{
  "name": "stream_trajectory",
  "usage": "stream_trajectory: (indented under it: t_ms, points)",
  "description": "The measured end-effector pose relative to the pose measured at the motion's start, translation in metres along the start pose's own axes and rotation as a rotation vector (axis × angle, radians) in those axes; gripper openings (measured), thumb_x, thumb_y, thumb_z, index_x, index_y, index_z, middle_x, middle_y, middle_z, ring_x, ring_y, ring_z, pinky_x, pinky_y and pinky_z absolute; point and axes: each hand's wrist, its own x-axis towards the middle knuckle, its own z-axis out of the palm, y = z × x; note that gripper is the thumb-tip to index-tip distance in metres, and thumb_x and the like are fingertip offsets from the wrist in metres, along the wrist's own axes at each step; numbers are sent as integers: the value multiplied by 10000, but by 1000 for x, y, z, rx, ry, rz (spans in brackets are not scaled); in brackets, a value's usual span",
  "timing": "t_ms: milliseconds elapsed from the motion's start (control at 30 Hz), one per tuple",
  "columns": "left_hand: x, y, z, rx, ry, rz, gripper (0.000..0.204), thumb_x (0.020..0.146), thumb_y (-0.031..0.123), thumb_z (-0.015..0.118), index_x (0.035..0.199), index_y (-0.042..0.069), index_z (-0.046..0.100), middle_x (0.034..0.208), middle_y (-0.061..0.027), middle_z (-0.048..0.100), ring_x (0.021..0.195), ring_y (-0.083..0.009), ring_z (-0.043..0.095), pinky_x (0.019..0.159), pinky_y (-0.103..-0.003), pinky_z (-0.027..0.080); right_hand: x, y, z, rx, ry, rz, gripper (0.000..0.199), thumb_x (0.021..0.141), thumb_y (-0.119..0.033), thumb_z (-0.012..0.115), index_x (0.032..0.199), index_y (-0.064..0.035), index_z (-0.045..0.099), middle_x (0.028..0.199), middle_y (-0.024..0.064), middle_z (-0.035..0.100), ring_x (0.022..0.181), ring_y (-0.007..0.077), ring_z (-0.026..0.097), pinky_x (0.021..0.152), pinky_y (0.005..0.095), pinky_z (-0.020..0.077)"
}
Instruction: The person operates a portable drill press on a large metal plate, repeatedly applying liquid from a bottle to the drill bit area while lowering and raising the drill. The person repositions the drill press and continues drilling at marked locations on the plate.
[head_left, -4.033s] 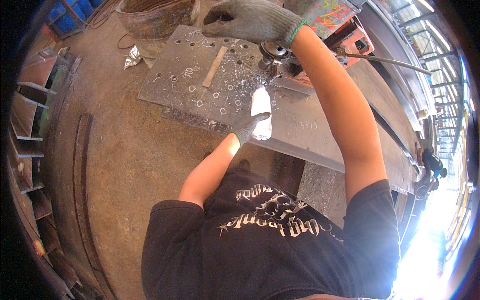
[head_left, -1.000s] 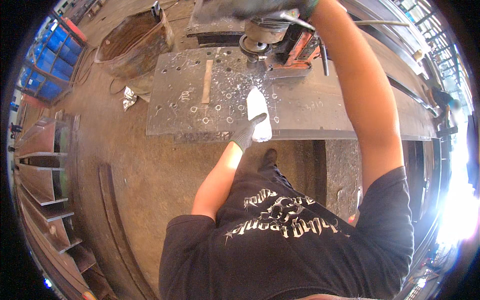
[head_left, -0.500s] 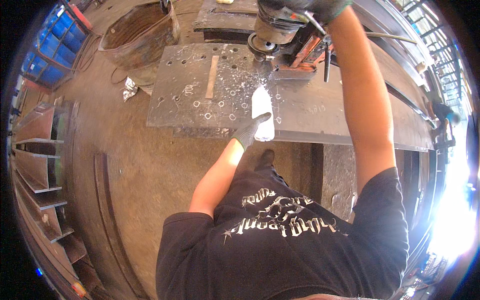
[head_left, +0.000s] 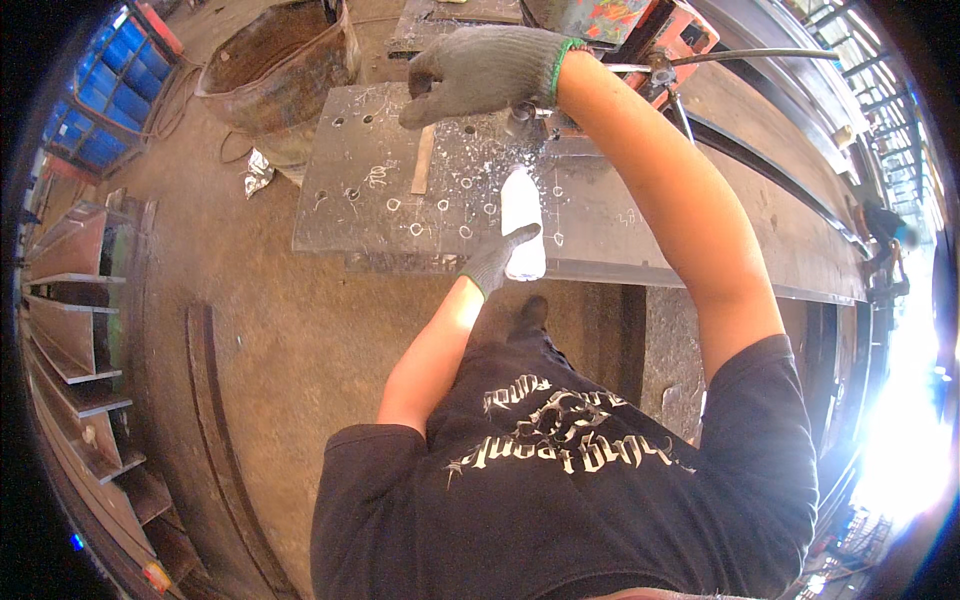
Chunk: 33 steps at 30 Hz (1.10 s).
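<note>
My left hand (head_left: 491, 262), in a dark knitted glove, is closed round a white plastic bottle (head_left: 523, 215). The bottle rests near the front edge of a dark steel plate (head_left: 330, 205), its narrow end pointing away from me. My right hand (head_left: 490, 75), gloved with a green cuff, hangs above the plate's far part. Its fingers are loosely bent, a gap shows between thumb and forefinger, and I see nothing in it. Behind that hand stands a red drill machine (head_left: 690, 38) with a lever handle (head_left: 750, 55); the hand and forearm partly hide its lower end.
Metal shavings (head_left: 490, 160), chalk-circled marks and a flat brown strip (head_left: 422, 165) lie on the plate. A rusty open bin (head_left: 275, 85) stands beyond its left side. Steel sections (head_left: 80, 340) are stacked far left, and blue containers (head_left: 125, 75) stand at the upper left.
My right hand has come off the drill's lever area and swung left over the plate. The lever handle has turned. My left hand stays on the bottle, nearly unmoved.
</note>
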Motion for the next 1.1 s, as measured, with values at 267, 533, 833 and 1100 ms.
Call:
stream_trajectory:
  t_ms: [267,533,833,1100]
  points:
    - [2,-5,-2,-58,-25,-23,602,874,318,884,1315,-26,660,1171,-131,749,1016,-254,739,870,-429,601,-1,-6,3,-22,11,32,631,915,-607,679,1196,-46,744,1081,201,772,1030,369,743,946,470,568]
    - [6,-4,-7,-30,8,7,532,913,234,852,1333,-16,640,1174,-137,745,984,-270,749,880,-420,619,0,-2,11,-45,60,26,644,939,-638,644,1229,-70,734,1097,186,770,1044,357,742,948,467,570]
    - [-3,4,-1,16,21,-25,616,902,277,864,1390,-11,621,1270,-144,726,1118,-274,720,966,-430,590,1,-4,13,-68,62,50,633,937,-628,645,1232,-76,737,1118,184,769,1066,353,740,958,467,569]
    - [14,-10,-12,98,-70,6,805,905,435,834,1538,46,523,1485,-131,621,1338,-284,597,1137,-466,471,3,-6,14,-96,56,67,626,950,-628,636,1234,-82,744,1158,192,763,1078,354,738,980,474,564]
